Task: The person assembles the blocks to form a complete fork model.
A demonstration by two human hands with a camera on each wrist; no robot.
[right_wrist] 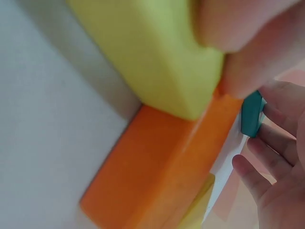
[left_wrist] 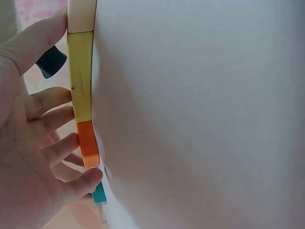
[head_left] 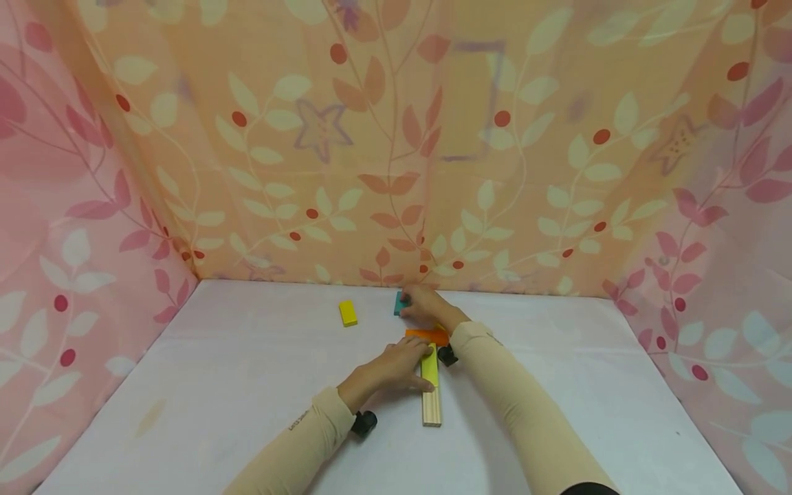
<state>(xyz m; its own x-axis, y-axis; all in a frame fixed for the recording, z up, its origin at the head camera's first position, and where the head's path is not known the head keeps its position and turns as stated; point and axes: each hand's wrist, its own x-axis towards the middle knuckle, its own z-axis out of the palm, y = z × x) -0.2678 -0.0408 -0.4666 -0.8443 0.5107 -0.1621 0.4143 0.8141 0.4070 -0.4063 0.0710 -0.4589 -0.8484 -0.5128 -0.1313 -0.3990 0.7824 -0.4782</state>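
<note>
My right hand (head_left: 428,306) is at the far part of the table. It pinches a teal block (right_wrist: 251,114) between thumb and fingers. My left hand (head_left: 396,364) lies along a yellow-green block (head_left: 430,371), fingers extended, fingertips touching it. The thumb is near its joint with a plain wooden block (head_left: 432,410). These two blocks lie end to end. Across the far end of the yellow-green block lies an orange block (left_wrist: 87,143). Behind the orange block, a yellow piece (right_wrist: 199,205) shows partly in the right wrist view; the right arm hides much of it.
A separate yellow block (head_left: 348,313) lies on the white tabletop (head_left: 247,385), left of the teal one. Patterned cloth (head_left: 396,172) hangs at the back and both sides. A black wrist camera (head_left: 364,423) sits under the left wrist, another (head_left: 447,355) under the right.
</note>
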